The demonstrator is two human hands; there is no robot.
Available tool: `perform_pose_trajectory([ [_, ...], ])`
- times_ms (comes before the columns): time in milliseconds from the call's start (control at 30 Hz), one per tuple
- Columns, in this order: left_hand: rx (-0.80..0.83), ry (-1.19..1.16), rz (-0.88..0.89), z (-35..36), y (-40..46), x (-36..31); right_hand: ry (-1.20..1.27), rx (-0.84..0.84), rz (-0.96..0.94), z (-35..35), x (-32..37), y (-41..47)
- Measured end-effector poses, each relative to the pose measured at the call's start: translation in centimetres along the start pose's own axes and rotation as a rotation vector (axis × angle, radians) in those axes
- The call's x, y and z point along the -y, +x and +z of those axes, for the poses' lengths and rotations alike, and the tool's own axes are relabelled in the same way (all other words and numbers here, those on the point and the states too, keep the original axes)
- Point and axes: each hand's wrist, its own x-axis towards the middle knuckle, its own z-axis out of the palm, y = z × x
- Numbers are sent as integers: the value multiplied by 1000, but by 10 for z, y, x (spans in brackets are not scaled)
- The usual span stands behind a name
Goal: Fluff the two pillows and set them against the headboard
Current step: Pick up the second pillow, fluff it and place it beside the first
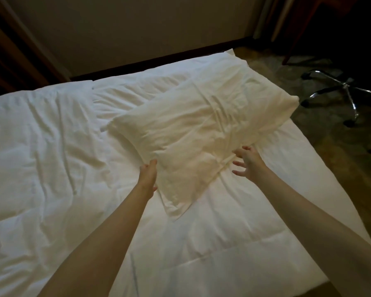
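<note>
Two bare forearms are reaching forward over a white bed (51,157), which is lying rumpled under a creased duvet. The left hand (148,174) is pressing edge-on against the near left side of a white pillow (197,129), its fingers tucked against or under the fabric; how tightly it is gripping cannot be told. The right hand (245,162) is spreading wide, fingers splayed, its fingertips just touching the pillow's near right edge without closing on it. The pillow is lying diagonally on the right half of the bed, one corner pointing back toward the person and the far corner reaching out to the bed's right edge. Beyond it, a second white cushioned shape is sitting flat along the far edge of the bed, though its outline is hard to separate from the bedding. Past the bed a plain wall (137,28) is rising, and on the dim floor to the right a chrome chair base (343,93) is standing.
</note>
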Motion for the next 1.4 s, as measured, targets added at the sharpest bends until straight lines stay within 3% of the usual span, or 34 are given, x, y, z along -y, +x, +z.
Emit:
perform_pose_trajectory([
  [267, -179, 122, -106, 53, 105, 0, 105, -54, 158, -14, 10, 133],
  [400, -291, 277, -66, 66, 151, 12, 271, -39, 179, -1, 4, 187],
  [500, -392, 193, -90, 70, 172, 21, 311, -111, 162, 15, -3, 219],
  [600, -383, 170, -121, 68, 187, 24, 223, -275, 103, 31, -5, 235],
  [700, -371, 169, -97, 64, 195, 25, 302, -220, 81, 42, -6, 246],
  [1067, -283, 60, -38, 44, 148, 24, 346, -97, 22, 36, -6, 202],
  [1400, -338, 124, -50, -13, 29, 92, 123, -113, 128, 19, -65, 73],
])
